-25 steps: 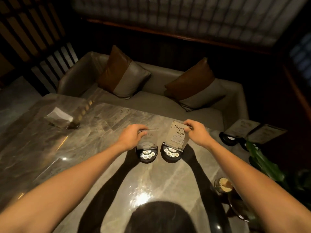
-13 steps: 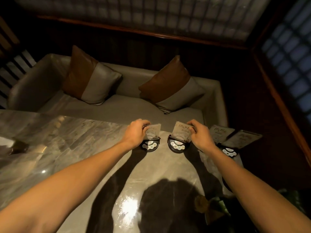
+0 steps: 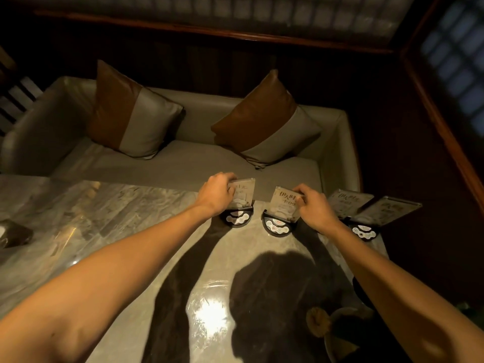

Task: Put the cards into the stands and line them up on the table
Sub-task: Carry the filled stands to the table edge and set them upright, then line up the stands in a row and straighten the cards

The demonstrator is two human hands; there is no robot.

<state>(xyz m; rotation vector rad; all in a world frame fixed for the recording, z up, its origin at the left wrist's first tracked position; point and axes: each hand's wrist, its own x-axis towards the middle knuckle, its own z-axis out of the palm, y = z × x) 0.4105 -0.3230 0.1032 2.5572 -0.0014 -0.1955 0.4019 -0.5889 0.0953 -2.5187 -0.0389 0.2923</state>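
Several black round stands sit along the far edge of the marble table (image 3: 131, 231). My left hand (image 3: 216, 196) grips the top left of a clear card (image 3: 242, 193) standing in the leftmost stand (image 3: 237, 220). My right hand (image 3: 314, 208) pinches the top right corner of a printed card (image 3: 284, 204) in the second stand (image 3: 277, 226). Right of my right wrist, a third card (image 3: 347, 203) and a fourth card (image 3: 390, 210) lean over another stand (image 3: 362, 230); whether each has its own base is hidden.
A grey sofa (image 3: 183, 163) with two brown-and-grey cushions lies just beyond the table's far edge. A dark object (image 3: 14, 234) lies at the table's left edge. A small dish (image 3: 337, 328) with something tan sits near my right forearm. Dark wood walls surround the booth.
My view has swung to the right and both hands, each on its card, have carried the two stands toward the table's far edge, closer to the pair at the right.
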